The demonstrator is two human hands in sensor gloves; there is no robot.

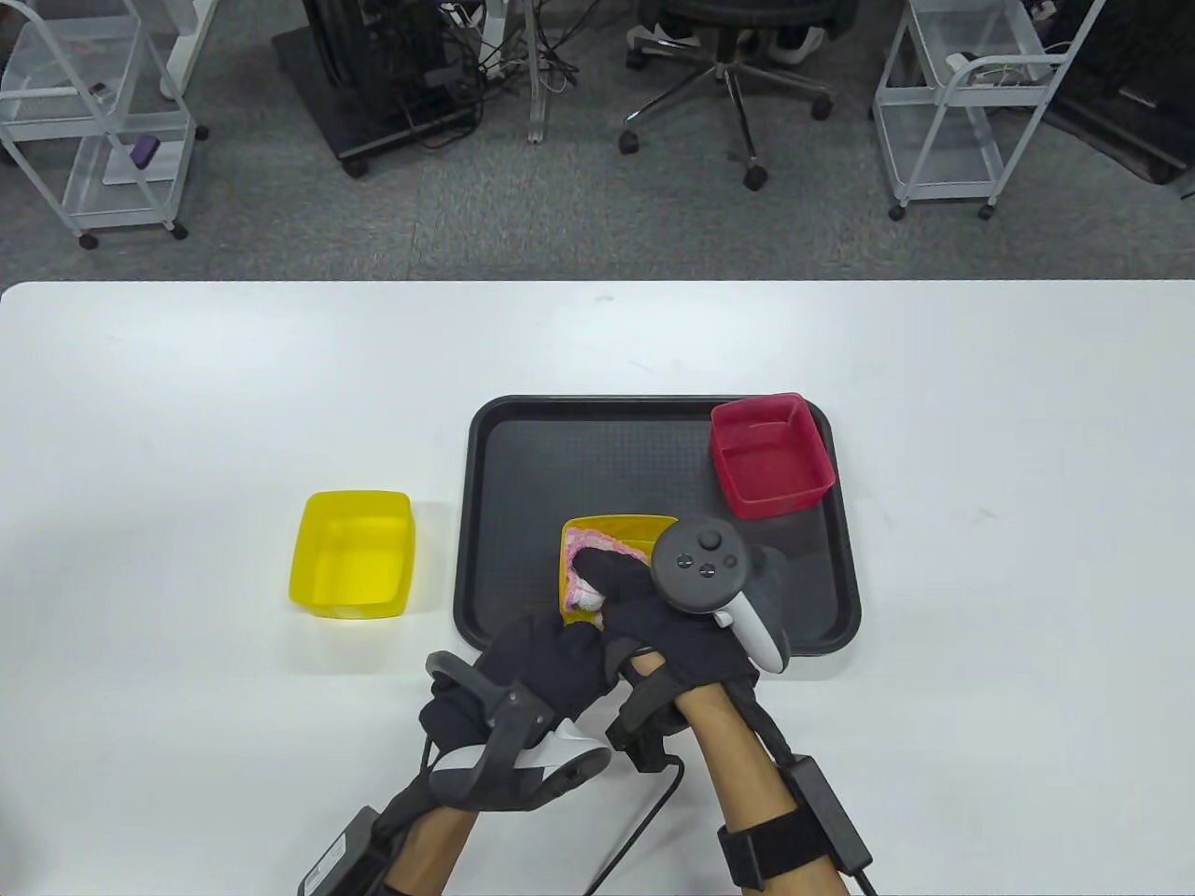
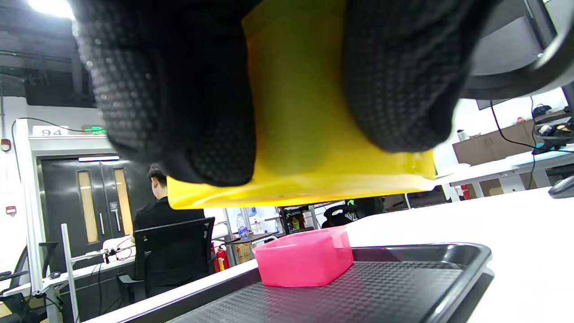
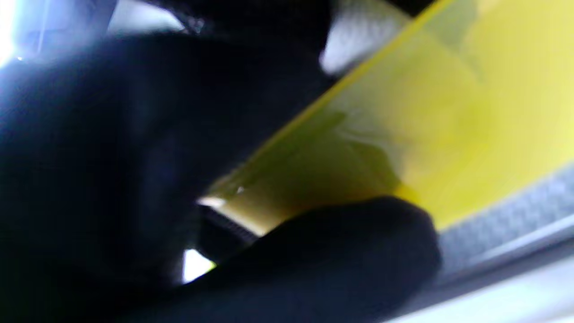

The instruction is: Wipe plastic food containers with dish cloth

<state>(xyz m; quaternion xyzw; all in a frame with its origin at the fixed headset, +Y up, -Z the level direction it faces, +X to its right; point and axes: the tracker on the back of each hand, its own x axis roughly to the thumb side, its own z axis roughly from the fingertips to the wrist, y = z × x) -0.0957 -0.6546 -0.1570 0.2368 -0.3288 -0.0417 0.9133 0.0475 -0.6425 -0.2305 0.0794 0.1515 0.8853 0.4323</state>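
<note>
A yellow container [image 1: 618,530] is held over the near part of the black tray [image 1: 523,485]. My left hand [image 1: 551,653] grips it from the near side; its fingers [image 2: 179,112] wrap the yellow wall [image 2: 300,134] and hold it above the tray. My right hand [image 1: 621,583] presses a pink dish cloth [image 1: 597,543] into the container. The right wrist view is blurred and shows dark glove against the yellow wall [image 3: 471,134]. A red container [image 1: 771,455] stands at the tray's far right corner and shows in the left wrist view [image 2: 305,258]. A second yellow container [image 1: 355,555] stands on the table left of the tray.
The white table [image 1: 980,420] spreads around the tray. Beyond its far edge are an office chair [image 1: 738,56] and wire carts [image 1: 89,121].
</note>
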